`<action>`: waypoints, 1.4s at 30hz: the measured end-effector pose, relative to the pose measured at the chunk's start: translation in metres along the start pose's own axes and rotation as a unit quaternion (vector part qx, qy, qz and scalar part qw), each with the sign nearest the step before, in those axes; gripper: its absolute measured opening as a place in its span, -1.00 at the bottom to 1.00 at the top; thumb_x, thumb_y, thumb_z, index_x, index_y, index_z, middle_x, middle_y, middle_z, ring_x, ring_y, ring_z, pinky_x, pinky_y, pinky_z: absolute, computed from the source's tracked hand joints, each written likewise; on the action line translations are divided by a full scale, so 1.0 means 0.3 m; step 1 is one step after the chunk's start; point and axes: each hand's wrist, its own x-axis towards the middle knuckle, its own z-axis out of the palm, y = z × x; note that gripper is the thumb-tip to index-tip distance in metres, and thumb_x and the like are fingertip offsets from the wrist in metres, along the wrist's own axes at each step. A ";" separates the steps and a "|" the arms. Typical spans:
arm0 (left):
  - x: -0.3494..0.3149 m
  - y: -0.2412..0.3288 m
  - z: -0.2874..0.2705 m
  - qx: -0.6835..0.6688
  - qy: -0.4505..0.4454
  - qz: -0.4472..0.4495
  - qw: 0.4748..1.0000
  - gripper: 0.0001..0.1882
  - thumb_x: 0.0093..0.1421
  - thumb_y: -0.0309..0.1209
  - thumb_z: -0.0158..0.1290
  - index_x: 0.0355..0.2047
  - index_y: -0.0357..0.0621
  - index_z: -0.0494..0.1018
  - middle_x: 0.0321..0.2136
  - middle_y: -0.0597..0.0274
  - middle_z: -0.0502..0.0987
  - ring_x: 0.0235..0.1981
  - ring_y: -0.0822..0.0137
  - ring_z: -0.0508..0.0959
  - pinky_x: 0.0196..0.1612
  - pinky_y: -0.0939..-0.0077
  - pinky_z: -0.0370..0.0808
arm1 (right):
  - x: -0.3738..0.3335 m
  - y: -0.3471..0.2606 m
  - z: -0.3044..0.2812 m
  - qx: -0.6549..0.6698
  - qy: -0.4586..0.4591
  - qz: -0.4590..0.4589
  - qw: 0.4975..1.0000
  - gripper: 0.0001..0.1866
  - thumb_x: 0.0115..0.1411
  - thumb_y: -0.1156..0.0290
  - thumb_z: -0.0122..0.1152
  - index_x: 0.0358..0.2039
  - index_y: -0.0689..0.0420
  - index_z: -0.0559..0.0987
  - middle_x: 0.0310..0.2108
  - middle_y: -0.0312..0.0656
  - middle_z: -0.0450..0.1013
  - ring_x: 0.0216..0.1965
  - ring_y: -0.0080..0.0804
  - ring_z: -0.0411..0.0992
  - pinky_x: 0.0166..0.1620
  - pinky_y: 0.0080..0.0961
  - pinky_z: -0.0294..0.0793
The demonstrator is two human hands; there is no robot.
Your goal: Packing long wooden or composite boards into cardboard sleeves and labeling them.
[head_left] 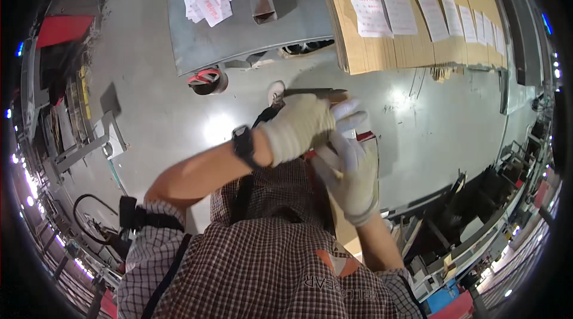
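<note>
So, the cardboard stack [418, 53] is jutting in from beyond the hands, its near edge standing apart from the gloves, with paper slips [399, 11] lying in a row on top. The steel table [256, 38] is sitting to its left; grey floor [441, 122] is giving room either side. The left hand [304, 125], gloved, is crossing rightward, meeting the upward-pointing right hand [353, 184], fingers bent, blurred. Can't tell if either is gripping anything; a red-edged item [366, 136] is showing just beside the right fingers, kind unclear.
</note>
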 end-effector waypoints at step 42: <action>-0.112 0.101 0.034 -0.801 0.264 -0.232 0.485 -0.29 0.05 -0.23 0.37 0.15 -0.18 0.34 -0.01 0.26 0.53 0.00 0.41 0.52 0.06 0.44 0.49 | -0.801 0.211 -0.151 -0.019 -0.419 0.252 0.872 0.13 -0.33 -0.22 0.54 0.21 0.11 0.33 0.07 0.04 0.36 0.13 -0.02 0.33 0.24 -0.03 0.20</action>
